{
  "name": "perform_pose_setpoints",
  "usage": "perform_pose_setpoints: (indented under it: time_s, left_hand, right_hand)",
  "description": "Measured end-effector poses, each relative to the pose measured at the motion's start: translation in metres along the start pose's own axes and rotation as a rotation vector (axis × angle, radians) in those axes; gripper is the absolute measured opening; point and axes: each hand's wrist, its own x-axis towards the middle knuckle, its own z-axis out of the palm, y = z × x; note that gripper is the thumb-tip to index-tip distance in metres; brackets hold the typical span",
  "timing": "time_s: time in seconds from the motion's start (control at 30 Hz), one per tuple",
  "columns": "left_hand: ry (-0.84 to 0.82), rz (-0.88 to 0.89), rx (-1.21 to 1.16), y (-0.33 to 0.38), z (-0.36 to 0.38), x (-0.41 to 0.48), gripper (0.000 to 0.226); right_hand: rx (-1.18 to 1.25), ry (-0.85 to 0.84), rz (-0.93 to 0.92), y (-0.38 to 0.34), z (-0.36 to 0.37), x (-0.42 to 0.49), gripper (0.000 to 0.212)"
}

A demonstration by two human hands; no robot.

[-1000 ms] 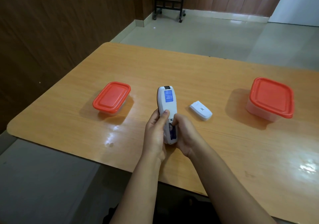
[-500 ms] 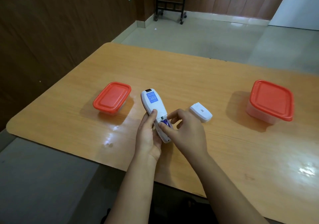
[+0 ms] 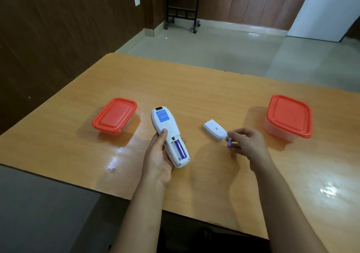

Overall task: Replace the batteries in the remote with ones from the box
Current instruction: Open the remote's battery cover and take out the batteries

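Observation:
My left hand holds a white remote face down, its battery compartment uncovered. One purple battery lies in the compartment's right slot; the left slot looks empty. My right hand is off to the right of the remote, fingers pinched on a second purple battery. The white battery cover lies on the table just beyond that hand. A small red-lidded box stands to the left, a larger red-lidded box to the right, both closed.
The orange wooden table has its near edge close to my body and a rounded far left corner. A dark wood wall runs along the left. A black wheeled stand stands on the tiled floor beyond the table.
My right hand has pulled one battery out of the remote and moved it right, toward the cover. The left hand tilted the remote to the left and still holds it.

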Motion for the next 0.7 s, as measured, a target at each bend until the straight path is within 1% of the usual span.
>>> perform_pose_setpoints:
  time_s: [0.07,0.13,0.23,0.3,0.5,0.6,0.7]
  left_hand:
    - [-0.007,-0.003,0.031,-0.001,0.000,0.000,0.021]
    - [0.001,-0.014,0.046,-0.002,0.001,-0.001,0.026]
    - [0.006,-0.022,0.061,-0.004,0.004,-0.002,0.034]
    - [0.004,-0.016,0.066,-0.004,0.006,-0.003,0.034]
    - [-0.039,0.034,0.130,-0.002,0.005,-0.007,0.026]
    - [-0.051,0.037,0.187,0.000,0.005,-0.008,0.029]
    - [-0.042,0.044,0.227,0.002,0.005,-0.010,0.032]
  right_hand:
    - [-0.117,0.084,0.016,0.015,-0.014,0.010,0.010]
    - [-0.145,0.119,0.029,0.021,-0.021,0.014,0.013]
    - [-0.190,0.169,-0.006,0.023,-0.021,0.018,0.009]
    - [-0.235,0.197,-0.049,0.023,-0.018,0.018,0.008]
    - [-0.287,0.228,-0.108,0.023,-0.001,0.025,0.010]
    - [-0.286,0.211,-0.114,0.022,0.001,0.029,0.014]
    - [-0.352,0.196,-0.115,0.023,-0.001,0.029,0.019]
